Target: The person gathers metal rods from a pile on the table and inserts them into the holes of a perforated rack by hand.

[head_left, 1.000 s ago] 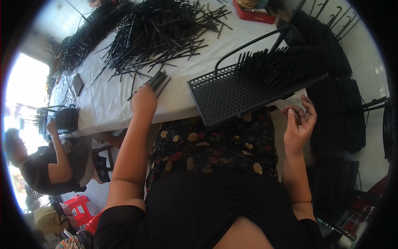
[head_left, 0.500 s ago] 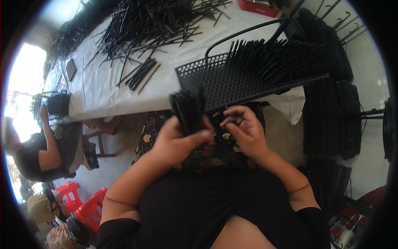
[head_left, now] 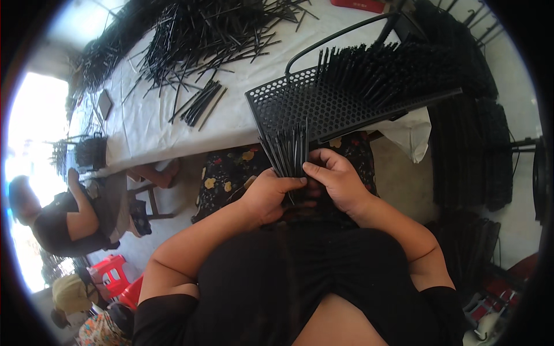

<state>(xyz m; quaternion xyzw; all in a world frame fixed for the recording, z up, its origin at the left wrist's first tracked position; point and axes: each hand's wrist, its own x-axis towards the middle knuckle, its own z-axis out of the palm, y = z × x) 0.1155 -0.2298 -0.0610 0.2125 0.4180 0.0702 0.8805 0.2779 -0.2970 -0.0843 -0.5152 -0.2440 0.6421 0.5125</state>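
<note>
A bundle of thin black sticks (head_left: 287,150) is held upright in front of me, its tops fanned a little apart. My left hand (head_left: 268,193) is closed round its lower left part, with the thumb across the front. My right hand (head_left: 337,180) grips the bundle's right side between thumb and fingers. Just beyond the bundle stands a black perforated metal tray (head_left: 283,104) with a curved handle. Many black sticks (head_left: 375,75) lie close together in its right part. The fingers behind the bundle are partly hidden.
A white-covered table (head_left: 150,124) carries a large heap of loose black sticks (head_left: 202,34) and a small pile (head_left: 201,104). Dark stacks (head_left: 470,155) stand at the right. At the far left a seated person (head_left: 75,213) works near red stools (head_left: 112,274).
My right hand, apart from the bundle before, has come in and now grips its right side. The bundle has moved slightly right and its sticks have spread into a fan.
</note>
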